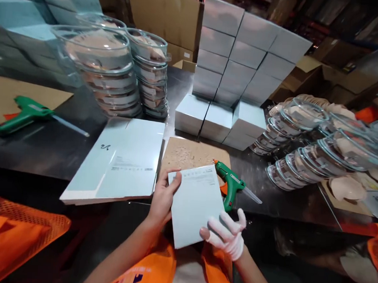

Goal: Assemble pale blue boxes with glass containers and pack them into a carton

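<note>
Nearby, on a dark steel worktable [63, 151] before stacked cartons, the bare left hand [163, 199] and gloved right hand [229, 236] pinch a flat pale-blue cardboard sheet [196, 206] beside a green glue gun [231, 182].

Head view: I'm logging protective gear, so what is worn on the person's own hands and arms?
The right hand wears a white glove; the left hand is bare. Both forearms are unsleeved. An orange vest shows below them.
</note>
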Tool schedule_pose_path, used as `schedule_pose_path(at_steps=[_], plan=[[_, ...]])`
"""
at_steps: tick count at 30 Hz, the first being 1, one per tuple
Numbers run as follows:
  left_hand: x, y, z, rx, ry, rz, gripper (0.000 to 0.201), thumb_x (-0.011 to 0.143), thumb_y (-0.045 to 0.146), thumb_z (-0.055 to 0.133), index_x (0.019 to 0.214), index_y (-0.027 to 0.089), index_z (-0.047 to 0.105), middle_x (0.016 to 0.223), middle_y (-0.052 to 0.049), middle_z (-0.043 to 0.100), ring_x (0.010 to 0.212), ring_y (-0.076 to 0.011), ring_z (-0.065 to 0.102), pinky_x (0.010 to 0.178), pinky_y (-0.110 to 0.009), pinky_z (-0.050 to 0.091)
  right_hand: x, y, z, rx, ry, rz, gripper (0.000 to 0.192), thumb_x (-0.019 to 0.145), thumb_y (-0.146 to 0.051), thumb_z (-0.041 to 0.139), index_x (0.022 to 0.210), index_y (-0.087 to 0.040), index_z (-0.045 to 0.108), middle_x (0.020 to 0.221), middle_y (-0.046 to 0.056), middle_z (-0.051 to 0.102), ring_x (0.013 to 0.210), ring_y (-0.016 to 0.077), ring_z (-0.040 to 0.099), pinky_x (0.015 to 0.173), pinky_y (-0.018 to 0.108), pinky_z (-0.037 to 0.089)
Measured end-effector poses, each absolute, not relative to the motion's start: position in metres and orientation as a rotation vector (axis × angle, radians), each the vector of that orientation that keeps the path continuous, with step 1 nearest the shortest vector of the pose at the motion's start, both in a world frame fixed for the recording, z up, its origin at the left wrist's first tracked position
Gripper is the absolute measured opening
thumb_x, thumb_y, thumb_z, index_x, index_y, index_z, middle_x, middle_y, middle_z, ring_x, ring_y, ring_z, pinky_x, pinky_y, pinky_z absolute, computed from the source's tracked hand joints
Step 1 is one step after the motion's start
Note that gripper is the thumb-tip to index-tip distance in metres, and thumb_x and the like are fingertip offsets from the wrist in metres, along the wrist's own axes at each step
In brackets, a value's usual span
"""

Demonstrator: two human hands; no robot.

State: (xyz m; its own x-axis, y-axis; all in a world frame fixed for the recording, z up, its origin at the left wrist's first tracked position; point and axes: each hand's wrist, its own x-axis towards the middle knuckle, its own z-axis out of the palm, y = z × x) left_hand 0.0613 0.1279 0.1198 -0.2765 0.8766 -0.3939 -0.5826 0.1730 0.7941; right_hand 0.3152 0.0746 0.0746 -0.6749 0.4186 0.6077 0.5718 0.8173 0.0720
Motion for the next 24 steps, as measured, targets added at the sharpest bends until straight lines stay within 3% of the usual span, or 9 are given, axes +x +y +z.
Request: schedule_pose_path(at_steps=[3, 6, 8, 10, 11, 14, 18, 22, 24], plan=[[0.059, 0.126, 0.117, 0.354, 1.11, 1.558, 0.085, 0.073, 0.082, 0.077, 0.136, 0.026, 0.06, 0.123, -0.012, 0.075, 0.115, -0.0305, 0.075, 0.088, -0.038, 0.063, 0.311, 0.106, 0.109, -0.543, -2.408, -0.541, 0.014, 0.101, -0.024, 0.066, 0.114, -0.03, 0.07, 0.106, -0.004, 0.082, 0.11, 0.0161, 0.072, 0.134, 0.054, 0.015], [0.052, 0.11, 0.109, 0.612, 1.151, 1.803, 0.086, 0.083, 0.077, 0.073, 0.153, 0.034, 0.05, 0.164, -0.012, 0.05, 0.153, -0.0283, 0.049, 0.112, -0.037, 0.054, 0.306, 0.163, 0.147, -0.632, -2.335, -0.601, 0.035, 0.101, -0.042, 0.068, 0.129, -0.022, 0.063, 0.115, 0.007, 0.08, 0.114, 0.0198, 0.072, 0.129, 0.05, 0.028], [0.049, 0.097, 0.105, 0.893, 1.19, 1.862, 0.061, 0.089, 0.058, 0.078, 0.142, 0.032, 0.063, 0.158, -0.01, 0.058, 0.148, -0.0269, 0.055, 0.116, -0.037, 0.051, 0.296, 0.217, 0.166, -0.74, -2.338, -0.719, 0.05, 0.098, -0.044, 0.072, 0.14, -0.021, 0.058, 0.124, 0.012, 0.077, 0.121, 0.0253, 0.069, 0.126, 0.053, 0.029], [0.046, 0.086, 0.104, 1.19, 1.209, 1.851, 0.02, 0.099, 0.04, 0.071, 0.112, 0.027, 0.078, 0.126, -0.008, 0.077, 0.126, -0.0245, 0.071, 0.109, -0.036, 0.056, 0.281, 0.279, 0.179, -0.943, -2.4, -0.756, 0.054, 0.098, -0.044, 0.069, 0.144, -0.019, 0.057, 0.137, 0.017, 0.071, 0.13, 0.0317, 0.062, 0.124, 0.058, 0.025], [0.044, 0.082, 0.104, 1.32, 1.225, 1.849, 0.017, 0.102, 0.034, 0.065, 0.101, 0.025, 0.08, 0.112, -0.007, 0.08, 0.116, -0.0231, 0.076, 0.105, -0.035, 0.058, 0.272, 0.31, 0.183, -1.055, -2.424, -0.733, 0.057, 0.097, -0.044, 0.068, 0.146, -0.016, 0.057, 0.142, 0.019, 0.068, 0.132, 0.0347, 0.059, 0.123, 0.06, 0.025], [0.025, 0.078, 0.109, 1.544, 1.415, 1.851, 0.021, 0.105, 0.03, 0.06, 0.11, 0.024, 0.079, 0.109, -0.007, 0.081, 0.107, -0.0222, 0.077, 0.1, -0.035, 0.06, 0.251, 0.385, 0.194, -1.372, -2.447, -0.62, 0.063, 0.094, -0.034, 0.067, 0.151, -0.01, 0.054, 0.153, 0.024, 0.058, 0.137, 0.0385, 0.052, 0.121, 0.061, 0.026], [-0.04, 0.091, 0.127, 1.566, 1.896, 1.678, 0.041, 0.099, 0.052, 0.065, 0.128, 0.023, 0.072, 0.126, -0.011, 0.078, 0.119, -0.0288, 0.073, 0.111, -0.045, 0.055, 0.248, 0.418, 0.199, -1.487, -2.402, -0.579, 0.056, 0.091, -0.018, 0.06, 0.145, -0.003, 0.057, 0.142, 0.029, 0.064, 0.129, 0.037, 0.055, 0.114, 0.056, 0.037], [-0.114, 0.122, 0.142, 1.438, 2.448, 1.201, 0.073, 0.091, 0.075, 0.06, 0.132, 0.015, 0.068, 0.133, -0.021, 0.071, 0.131, -0.0519, 0.062, 0.11, -0.076, 0.045, 0.26, 0.369, 0.173, -1.444, -2.235, -0.569, 0.058, 0.097, -0.019, 0.054, 0.151, 0.002, 0.05, 0.153, 0.031, 0.055, 0.142, 0.0381, 0.048, 0.12, 0.059, 0.032], [-0.137, 0.138, 0.141, 1.376, 2.53, 0.947, 0.08, 0.086, 0.079, 0.064, 0.126, 0.009, 0.066, 0.127, -0.025, 0.071, 0.131, -0.0622, 0.057, 0.102, -0.087, 0.04, 0.267, 0.319, 0.147, -1.243, -2.193, -0.485, 0.048, 0.101, -0.026, 0.055, 0.144, -0.005, 0.06, 0.143, 0.026, 0.065, 0.137, 0.0359, 0.055, 0.12, 0.057, 0.035]])
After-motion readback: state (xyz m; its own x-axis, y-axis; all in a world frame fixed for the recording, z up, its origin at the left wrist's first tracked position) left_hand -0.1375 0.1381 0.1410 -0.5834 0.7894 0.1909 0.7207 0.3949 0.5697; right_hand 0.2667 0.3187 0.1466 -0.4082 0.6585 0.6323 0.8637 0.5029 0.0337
